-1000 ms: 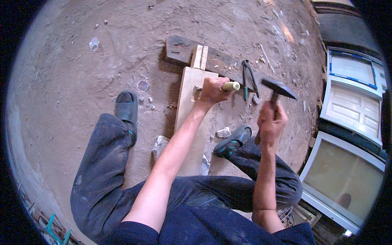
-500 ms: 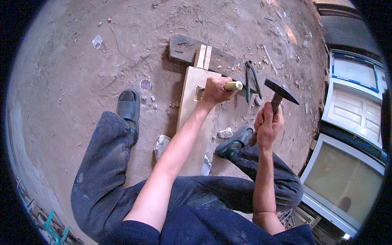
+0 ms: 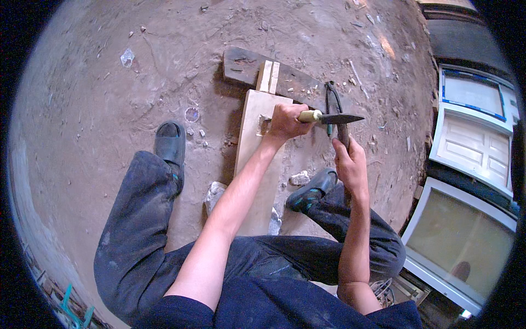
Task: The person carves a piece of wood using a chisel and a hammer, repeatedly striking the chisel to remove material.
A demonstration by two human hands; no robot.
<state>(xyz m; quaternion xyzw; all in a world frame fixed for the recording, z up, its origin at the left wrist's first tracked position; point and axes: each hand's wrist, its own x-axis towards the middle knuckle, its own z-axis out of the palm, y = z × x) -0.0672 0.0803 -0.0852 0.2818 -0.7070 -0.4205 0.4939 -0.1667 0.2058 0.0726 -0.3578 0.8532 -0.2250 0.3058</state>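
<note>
The board (image 3: 263,192) lies in the middle, between two sandals (image 3: 170,147). At its far right, the left hand (image 3: 287,122) squeezes a pale handle (image 3: 309,116). The right hand (image 3: 352,167) holds a hammer (image 3: 342,119), its head at the handle's right end. Farther off lies a dark plank (image 3: 241,64).

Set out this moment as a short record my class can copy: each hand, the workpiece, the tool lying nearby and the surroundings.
Left hand: closed around a pale tool handle; the tool's other end is hidden
Right hand: grips a hammer, its head at the handle's free end
Workpiece: pale wooden board with a cut recess
Beyond the board: dark plank
Tool lying nearby: dark pincer-like tool, partly green
Surroundings: earthen floor; white-framed panels at right
</note>
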